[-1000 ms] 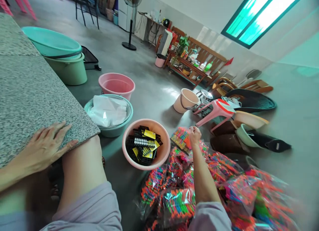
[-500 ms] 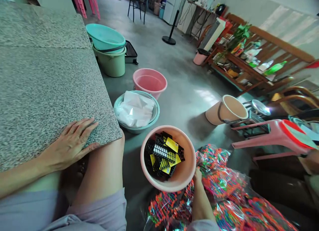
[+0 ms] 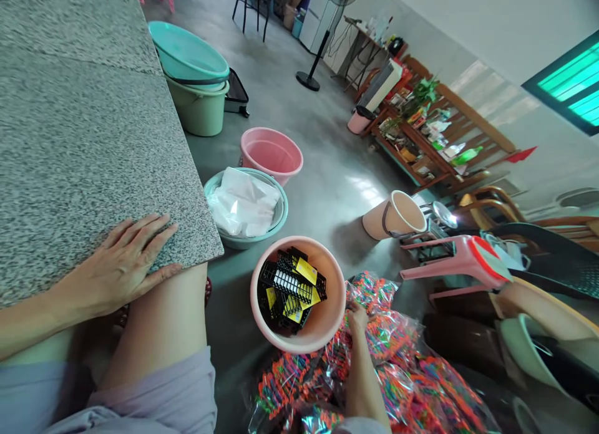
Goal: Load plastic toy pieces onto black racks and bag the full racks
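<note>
My left hand [image 3: 124, 262] rests flat on the speckled stone tabletop [image 3: 126, 141], fingers spread and holding nothing. Down on the right, my right hand [image 3: 358, 317] is at clear plastic bags [image 3: 390, 337] packed with small orange, green and blue pieces. It lies just beside the pale pink bucket [image 3: 334, 278], a little apart from its rim. Its fingers are small and partly hidden, so their grip is unclear. Inside that bucket lie black plastic racks [image 3: 285, 284] with yellow cards.
A blue basin [image 3: 283, 219] with white plastic packets and a pink tub [image 3: 271, 150] stand ahead. Stacked buckets [image 3: 196, 106] are beside the table. To the right are a beige bucket [image 3: 374, 219], a pink stool [image 3: 449, 259] and a wooden bench [image 3: 472, 119].
The view has swung to the right, so a green window now shows. My right hand has moved slightly away from the pink bucket's rim over the bags. My left hand stays on the tabletop.
</note>
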The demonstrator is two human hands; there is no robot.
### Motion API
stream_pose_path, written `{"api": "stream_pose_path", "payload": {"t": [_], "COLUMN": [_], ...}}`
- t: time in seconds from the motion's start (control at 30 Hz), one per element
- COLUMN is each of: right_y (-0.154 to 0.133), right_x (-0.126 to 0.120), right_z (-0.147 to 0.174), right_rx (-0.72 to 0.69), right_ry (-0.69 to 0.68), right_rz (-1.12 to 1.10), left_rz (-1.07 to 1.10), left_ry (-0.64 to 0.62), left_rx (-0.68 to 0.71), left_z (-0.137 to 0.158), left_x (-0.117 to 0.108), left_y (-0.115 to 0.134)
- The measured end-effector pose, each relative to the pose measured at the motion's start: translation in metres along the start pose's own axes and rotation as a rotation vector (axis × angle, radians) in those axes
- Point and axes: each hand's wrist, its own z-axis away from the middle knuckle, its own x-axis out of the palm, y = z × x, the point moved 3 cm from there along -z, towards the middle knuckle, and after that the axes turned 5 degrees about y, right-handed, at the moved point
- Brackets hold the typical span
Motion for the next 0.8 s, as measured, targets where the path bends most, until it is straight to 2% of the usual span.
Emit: {"api": "stream_pose_path", "payload": {"t": [0.1,0.23,0.33,0.4,0.47,0.5,0.57,0.67,0.73,0.8], "right_y": [-0.021,-0.066,-0.092,-0.102,-0.11,-0.116,-0.14,-0.214,-0.28,-0.348], "right_x": [0.016,0.062,0.073,0.059,0.03,0.013,-0.02,-0.049,-0.051,-0.043], "right_z": [-0.004,0.007,0.015,0.013,0.009,0.007,0.012,0.05,0.093,0.144], "right_rx": [-0.062,-0.194,-0.221,-0.234,-0.241,-0.243,-0.295,-0.558,-0.781,-0.999], "right_ry": [-0.147,-0.394,-0.466,-0.474,-0.453,-0.434,-0.397,-0.273,-0.098,0.053], "right_rz": [0.072,0.153,0.251,0.307,0.354,0.367,0.304,0.012,-0.099,-0.187], "left_rz": [-0.032,-0.051,-0.044,-0.045,0.012,0.097,0.442,0.982,1.175,1.333], "left_ry": [0.048,0.095,0.074,0.059,0.042,0.033,0.031,0.08,0.136,0.211], "left_rx": [0.068,0.095,0.058,0.04,0.008,-0.03,-0.178,-0.394,-0.468,-0.532], "left_z": [0.002,0.003,0.003,0.002,0.001,0.0,-0.003,-0.003,-0.001,0.005], "left_x": [0.007,0.012,0.011,0.009,0.008,0.007,0.004,-0.005,-0.014,-0.026], "left_y": [-0.005,-0.005,-0.001,0.001,0.002,0.002,0.0,0.0,0.005,0.008]}}
